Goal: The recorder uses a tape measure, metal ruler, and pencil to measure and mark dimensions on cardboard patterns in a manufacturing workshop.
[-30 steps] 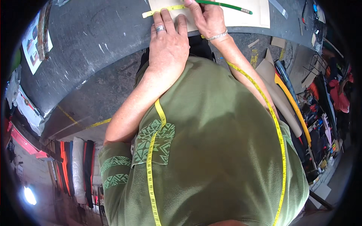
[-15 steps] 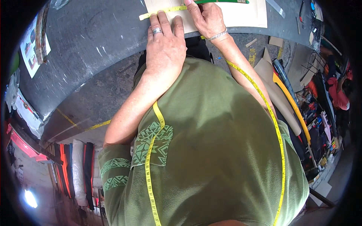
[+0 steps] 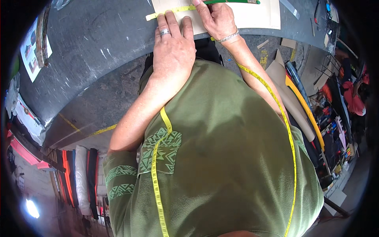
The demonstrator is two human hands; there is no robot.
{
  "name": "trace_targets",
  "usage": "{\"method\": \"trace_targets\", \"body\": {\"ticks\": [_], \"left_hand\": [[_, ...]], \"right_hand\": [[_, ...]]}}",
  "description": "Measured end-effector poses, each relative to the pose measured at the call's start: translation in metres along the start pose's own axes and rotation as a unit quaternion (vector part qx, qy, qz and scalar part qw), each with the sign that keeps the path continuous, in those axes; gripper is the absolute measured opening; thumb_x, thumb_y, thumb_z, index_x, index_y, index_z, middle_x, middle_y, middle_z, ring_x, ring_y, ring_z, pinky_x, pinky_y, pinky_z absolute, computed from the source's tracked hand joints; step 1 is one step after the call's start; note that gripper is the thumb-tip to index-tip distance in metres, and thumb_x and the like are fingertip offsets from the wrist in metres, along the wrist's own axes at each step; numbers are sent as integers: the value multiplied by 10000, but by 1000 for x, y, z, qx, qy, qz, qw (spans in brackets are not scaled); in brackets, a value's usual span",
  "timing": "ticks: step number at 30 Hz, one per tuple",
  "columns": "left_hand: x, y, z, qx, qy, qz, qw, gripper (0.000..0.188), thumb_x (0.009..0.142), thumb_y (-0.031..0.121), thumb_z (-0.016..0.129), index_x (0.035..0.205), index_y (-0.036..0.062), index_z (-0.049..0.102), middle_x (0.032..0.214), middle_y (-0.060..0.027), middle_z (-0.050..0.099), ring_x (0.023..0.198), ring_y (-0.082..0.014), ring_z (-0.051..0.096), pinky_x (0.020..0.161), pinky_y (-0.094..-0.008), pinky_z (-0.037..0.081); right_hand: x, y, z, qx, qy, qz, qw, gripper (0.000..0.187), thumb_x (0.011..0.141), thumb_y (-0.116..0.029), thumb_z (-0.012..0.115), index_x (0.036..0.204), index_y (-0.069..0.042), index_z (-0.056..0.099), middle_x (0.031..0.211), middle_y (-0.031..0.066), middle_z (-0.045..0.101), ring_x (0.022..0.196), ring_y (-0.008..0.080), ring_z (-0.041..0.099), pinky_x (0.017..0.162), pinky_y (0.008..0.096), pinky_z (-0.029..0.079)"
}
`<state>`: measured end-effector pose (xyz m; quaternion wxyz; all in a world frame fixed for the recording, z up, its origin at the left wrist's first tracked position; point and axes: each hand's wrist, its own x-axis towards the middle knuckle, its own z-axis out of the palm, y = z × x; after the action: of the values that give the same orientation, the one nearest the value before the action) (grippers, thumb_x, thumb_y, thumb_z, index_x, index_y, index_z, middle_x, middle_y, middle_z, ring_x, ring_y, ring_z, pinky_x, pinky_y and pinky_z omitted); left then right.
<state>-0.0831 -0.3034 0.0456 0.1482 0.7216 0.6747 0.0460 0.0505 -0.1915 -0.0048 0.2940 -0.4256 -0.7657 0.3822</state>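
My left hand (image 3: 173, 49) lies with its fingers stretched out, pressing a yellow tape measure (image 3: 182, 8) down on a beige sheet of card or paper (image 3: 256, 19). The tape's free end sticks out left of the fingertips. Beside it, my right hand (image 3: 219, 20) is closed in a pinch on a slim green pencil (image 3: 237, 1), which slants out to the right; its fingertips are cut off by the upper edge. The thumb rests at the tape. More of the yellow tape hangs down over my green shirt on both sides and crosses my right forearm.
The dark grey table (image 3: 98, 47) curves across the top. A metal ruler (image 3: 290, 8) lies right of the sheet. At the left are a printed sheet (image 3: 33, 55) and a worn strip (image 3: 42, 39). Rolls of material (image 3: 292, 93) stand at the right, others (image 3: 82, 177) lower left.
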Motion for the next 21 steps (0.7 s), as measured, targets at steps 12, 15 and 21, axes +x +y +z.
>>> {"method": "trace_targets", "body": {"ticks": [12,15,21], "left_hand": [[0,-2,-1,21,-13,-2,1000,566,903,144,667,1396,-58,479,1440,-372,416,1357,-500,451,1112,-517,449],[-3,-3,-5,-45,-35,-18,998,815,806,288,831,1452,-33,451,1489,-358,381,1419,-489,378,1152,-524,403],[-5,-3,-9,-82,-48,-24,995,854,826,302,831,1510,4,413,1538,-351,303,1461,-502,314,1186,-547,354]], "right_hand": [[7,4,2,80,114,-164,977,76,978,-28,656,1045,1,677,888,157,633,688,239,568,618,335,466],[3,6,-16,-78,89,-193,974,223,917,-126,723,1132,-66,718,965,127,680,791,270,632,703,356,522],[-14,8,-28,-184,1,-31,982,298,850,-220,838,1126,-134,769,896,56,642,775,205,611,698,330,527]]}}
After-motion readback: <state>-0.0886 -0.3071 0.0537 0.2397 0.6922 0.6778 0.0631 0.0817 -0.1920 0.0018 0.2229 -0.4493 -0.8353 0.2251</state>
